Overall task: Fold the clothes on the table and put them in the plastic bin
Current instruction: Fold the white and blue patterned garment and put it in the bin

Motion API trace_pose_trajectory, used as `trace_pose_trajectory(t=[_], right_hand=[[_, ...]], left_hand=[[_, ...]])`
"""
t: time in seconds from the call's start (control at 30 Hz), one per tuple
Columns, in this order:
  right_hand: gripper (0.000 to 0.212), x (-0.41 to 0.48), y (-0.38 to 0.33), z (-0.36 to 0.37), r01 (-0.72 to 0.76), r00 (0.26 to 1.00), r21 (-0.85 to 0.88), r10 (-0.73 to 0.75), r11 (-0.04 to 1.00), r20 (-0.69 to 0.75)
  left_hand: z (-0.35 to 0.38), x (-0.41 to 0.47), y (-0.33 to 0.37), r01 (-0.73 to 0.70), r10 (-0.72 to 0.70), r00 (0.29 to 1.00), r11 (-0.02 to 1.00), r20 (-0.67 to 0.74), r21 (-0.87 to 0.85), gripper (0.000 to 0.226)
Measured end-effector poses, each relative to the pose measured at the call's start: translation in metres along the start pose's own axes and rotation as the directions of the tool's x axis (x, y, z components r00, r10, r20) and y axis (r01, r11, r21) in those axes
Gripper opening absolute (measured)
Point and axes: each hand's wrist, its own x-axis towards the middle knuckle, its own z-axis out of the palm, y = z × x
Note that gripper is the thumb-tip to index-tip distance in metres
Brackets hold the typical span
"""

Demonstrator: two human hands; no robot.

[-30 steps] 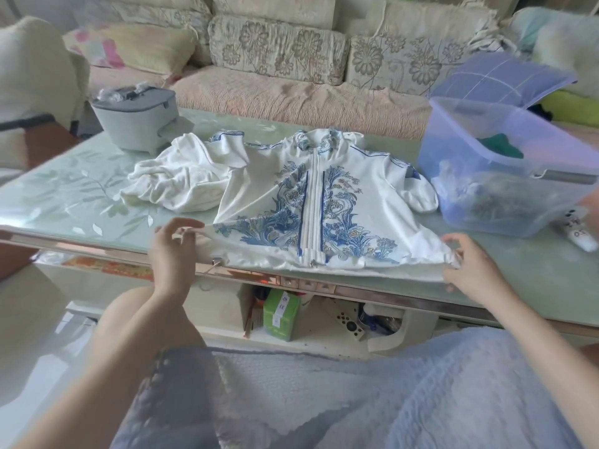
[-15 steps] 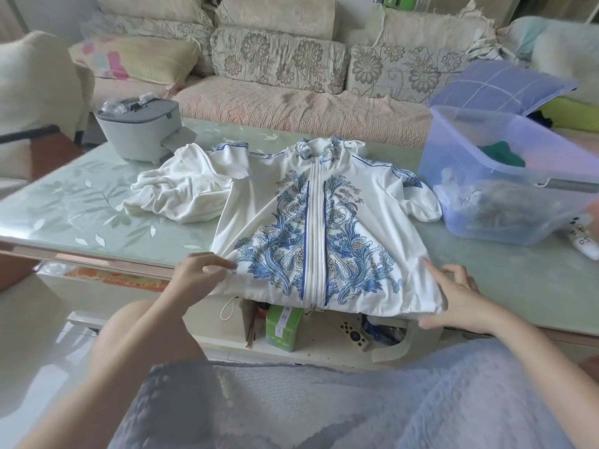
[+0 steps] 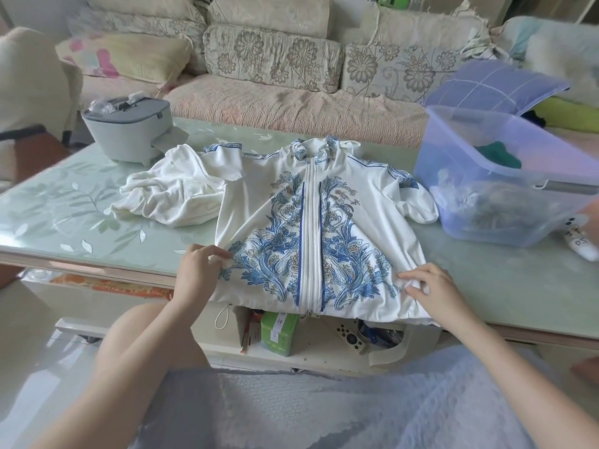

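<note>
Jacket (image 3: 311, 222) on table (image 3: 64, 215), left grip (image 3: 197, 270) pinching its left edge, right grip (image 3: 432, 288) spread on right edge

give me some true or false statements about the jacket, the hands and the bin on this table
1. The zip jacket lies front up on the table, zip closed. True.
2. The plastic bin is empty. False: clothes already lie in it, one of them green.
3. The left hand and right hand both touch the zip jacket near its hem. True.
4. The crumpled white cloth lies between the zip jacket and the plastic bin. False: it lies on the jacket's other side, by the grey appliance.
5. The hem hangs over the table's near edge. True.
</note>
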Motion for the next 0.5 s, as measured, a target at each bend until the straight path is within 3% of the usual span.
trace_pose_trajectory(t=[0.17, 0.27, 0.37, 0.5], right_hand=[[0.02, -0.003, 0.005, 0.004, -0.138, 0.956, 0.113, 0.162, 0.984, -0.246], [0.021, -0.001, 0.007, -0.001, -0.141, 0.952, 0.186, 0.185, 0.972, -0.243], [0.031, -0.001, 0.011, -0.006, -0.153, 0.942, 0.143, 0.188, 0.978, -0.279], [0.03, -0.001, 0.018, -0.007, -0.201, 0.944, 0.101, 0.22, 0.974, -0.247]], left_hand=[[0.0, 0.004, -0.001, 0.006, -0.007, 1.0, 0.997, -0.007, -0.078, 0.016], [-0.002, 0.006, -0.002, 0.027, -0.031, 0.999, 0.993, -0.028, -0.117, 0.017], [-0.007, 0.008, -0.005, 0.041, -0.062, 0.989, 0.987, -0.135, -0.153, 0.022], [-0.01, 0.01, -0.01, 0.056, -0.065, 0.988, 0.996, -0.14, -0.069, 0.024]])
